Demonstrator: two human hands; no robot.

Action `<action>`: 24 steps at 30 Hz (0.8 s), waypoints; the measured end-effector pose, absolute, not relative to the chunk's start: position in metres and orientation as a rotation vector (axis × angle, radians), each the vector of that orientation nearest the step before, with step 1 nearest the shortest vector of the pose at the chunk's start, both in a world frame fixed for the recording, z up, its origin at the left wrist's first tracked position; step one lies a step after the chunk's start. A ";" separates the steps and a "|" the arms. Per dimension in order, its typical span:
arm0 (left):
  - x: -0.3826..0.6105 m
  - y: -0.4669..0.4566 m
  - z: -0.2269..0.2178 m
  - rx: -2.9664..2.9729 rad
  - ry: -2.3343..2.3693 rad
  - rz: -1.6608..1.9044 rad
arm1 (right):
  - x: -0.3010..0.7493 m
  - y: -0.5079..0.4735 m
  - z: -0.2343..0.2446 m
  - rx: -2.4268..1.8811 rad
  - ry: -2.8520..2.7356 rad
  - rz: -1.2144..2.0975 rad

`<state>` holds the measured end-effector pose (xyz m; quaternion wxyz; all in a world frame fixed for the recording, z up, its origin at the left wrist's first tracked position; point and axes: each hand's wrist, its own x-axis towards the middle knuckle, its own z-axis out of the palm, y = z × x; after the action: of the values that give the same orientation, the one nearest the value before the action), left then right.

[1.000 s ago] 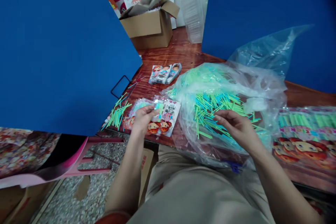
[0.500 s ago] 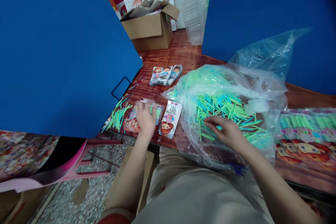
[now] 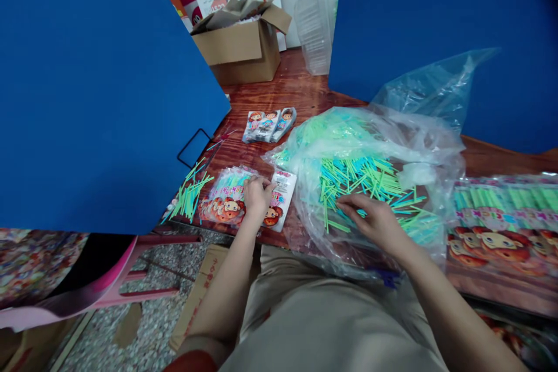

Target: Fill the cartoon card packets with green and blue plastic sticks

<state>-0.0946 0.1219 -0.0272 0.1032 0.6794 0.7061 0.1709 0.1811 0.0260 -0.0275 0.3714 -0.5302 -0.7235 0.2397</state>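
My left hand rests with curled fingers on an empty printed cartoon packet at the table's near edge, beside filled packets of green sticks. My right hand lies inside a large clear plastic bag, fingers bent down onto a heap of green and blue sticks. Whether those fingers pinch any sticks is hidden.
Loose green sticks lie at the table's left edge. Three small packets sit further back. Filled packets pile at the right. Blue boards stand left and right; a cardboard box and clear trays are behind.
My left hand set the filled packet down on the left pile and moved right onto the empty packet. My right hand dropped lower into the stick heap.
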 end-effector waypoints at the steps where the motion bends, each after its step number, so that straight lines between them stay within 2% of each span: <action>1: -0.095 0.120 -0.026 2.026 2.075 0.521 | 0.180 0.026 -0.028 -1.354 -1.857 0.612; 5: -0.094 0.107 -0.015 2.065 2.047 0.737 | 0.176 0.028 -0.029 -1.323 -1.854 0.601; 9: -0.079 0.082 0.007 1.730 1.728 1.091 | 0.168 0.030 -0.021 -1.325 -1.681 0.653; 13: -0.050 0.057 0.025 1.516 1.336 1.022 | 0.155 0.031 -0.005 -1.192 -1.408 0.927; 16: -0.029 0.049 0.028 1.432 1.246 1.002 | 0.148 0.032 0.001 -1.172 -1.275 0.971; 24: 0.005 0.051 -0.001 1.208 1.165 0.958 | 0.153 0.028 -0.004 -1.168 -1.024 1.052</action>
<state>0.0045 0.0515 -0.0014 0.5684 0.5144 0.4958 0.4079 0.1535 0.0280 -0.0042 0.5915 -0.5021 -0.4400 0.4521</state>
